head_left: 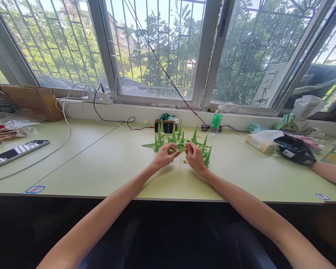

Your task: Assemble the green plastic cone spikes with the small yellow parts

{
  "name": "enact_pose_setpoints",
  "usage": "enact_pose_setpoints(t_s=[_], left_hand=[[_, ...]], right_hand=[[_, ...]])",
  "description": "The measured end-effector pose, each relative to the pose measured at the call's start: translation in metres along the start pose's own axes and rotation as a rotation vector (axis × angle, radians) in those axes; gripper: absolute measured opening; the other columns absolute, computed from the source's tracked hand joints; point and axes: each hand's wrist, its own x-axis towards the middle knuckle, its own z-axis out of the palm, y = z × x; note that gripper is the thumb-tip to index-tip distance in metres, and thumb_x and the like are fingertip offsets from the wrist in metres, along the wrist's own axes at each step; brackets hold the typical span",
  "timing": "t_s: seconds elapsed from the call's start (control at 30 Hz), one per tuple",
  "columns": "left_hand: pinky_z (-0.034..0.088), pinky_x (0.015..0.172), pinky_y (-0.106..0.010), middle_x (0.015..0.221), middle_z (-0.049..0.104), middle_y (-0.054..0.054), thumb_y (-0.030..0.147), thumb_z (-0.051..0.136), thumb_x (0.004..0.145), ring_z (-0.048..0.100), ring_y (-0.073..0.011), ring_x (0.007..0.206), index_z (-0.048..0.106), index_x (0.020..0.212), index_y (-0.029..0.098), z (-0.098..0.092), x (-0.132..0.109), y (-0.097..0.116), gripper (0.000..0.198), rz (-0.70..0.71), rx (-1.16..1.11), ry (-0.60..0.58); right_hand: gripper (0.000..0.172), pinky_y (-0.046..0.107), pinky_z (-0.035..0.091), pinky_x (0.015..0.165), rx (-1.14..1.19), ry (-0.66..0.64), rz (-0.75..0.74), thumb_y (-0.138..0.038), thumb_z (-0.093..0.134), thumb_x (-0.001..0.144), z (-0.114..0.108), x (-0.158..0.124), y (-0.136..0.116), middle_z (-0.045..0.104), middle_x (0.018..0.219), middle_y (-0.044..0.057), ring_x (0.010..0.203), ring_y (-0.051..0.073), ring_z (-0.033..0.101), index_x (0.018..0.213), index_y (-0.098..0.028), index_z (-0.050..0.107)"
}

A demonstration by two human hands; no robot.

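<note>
A green cone (180,147) is held over the table, its round open end turned toward me. My left hand (164,154) grips it from the left, with thumb and fingers at its rim. Close to the right side of that rim, my right hand (195,156) is closed in a pinch; whatever lies between its fingertips is too small to make out. Around and behind both hands stand several pointed green cones (195,133), and one green cone (148,144) lies on its side at the left. Small yellowish pieces (186,161) show among them.
Behind the cones a phone (165,127) leans upright. A bottle with a green label (216,120) stands near the sill. Cables (123,121) cross the back. At left lies a large phone (19,151). A tissue pack (263,141) and another person's arm (332,173) are at right.
</note>
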Motion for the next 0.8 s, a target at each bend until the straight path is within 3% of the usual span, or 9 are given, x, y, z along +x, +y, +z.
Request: enact_pose_setpoints(t_s=[0.13, 0.27, 0.37, 0.8], left_hand=[[0.035, 0.038, -0.021, 0.073, 0.058, -0.003, 0.064, 0.058, 0.079, 0.048, -0.007, 0.044, 0.061, 0.083, 0.012, -0.002, 0.001, 0.0, 0.052, -0.216, -0.241, -0.125], [0.033, 0.038, -0.02, 0.076, 0.061, -0.007, 0.066, 0.055, 0.08, 0.05, -0.0072, 0.049, 0.064, 0.083, 0.009, -0.004, 0.001, 0.006, 0.058, -0.403, -0.451, -0.247], [0.032, 0.038, -0.019, 0.08, 0.063, -0.009, 0.062, 0.058, 0.081, 0.049, -0.0071, 0.048, 0.063, 0.085, 0.01, -0.005, 0.001, 0.01, 0.052, -0.491, -0.546, -0.255], [0.035, 0.041, -0.02, 0.085, 0.061, -0.008, 0.053, 0.063, 0.081, 0.052, -0.0076, 0.054, 0.06, 0.087, 0.01, -0.007, -0.001, 0.008, 0.043, -0.336, -0.51, -0.26]], right_hand=[[0.037, 0.025, 0.031, 0.05, -0.005, 0.016, -0.02, -0.049, 0.037, 0.097, -0.001, 0.0, 0.0, 0.043, 0.056, -0.004, 0.048, 0.011, 0.039, 0.073, -0.021, 0.045], [0.036, 0.024, 0.032, 0.05, 0.024, -0.06, -0.035, -0.048, 0.038, 0.096, -0.001, -0.001, -0.002, 0.044, 0.057, -0.004, 0.048, 0.011, 0.04, 0.075, -0.021, 0.047], [0.036, 0.024, 0.033, 0.05, 0.06, -0.139, -0.023, -0.049, 0.038, 0.096, 0.001, -0.001, -0.002, 0.046, 0.058, -0.004, 0.049, 0.01, 0.041, 0.075, -0.021, 0.047], [0.033, 0.023, 0.033, 0.051, 0.067, -0.135, -0.053, -0.045, 0.04, 0.095, 0.001, 0.0, 0.002, 0.049, 0.062, -0.003, 0.05, 0.01, 0.04, 0.077, -0.02, 0.05]])
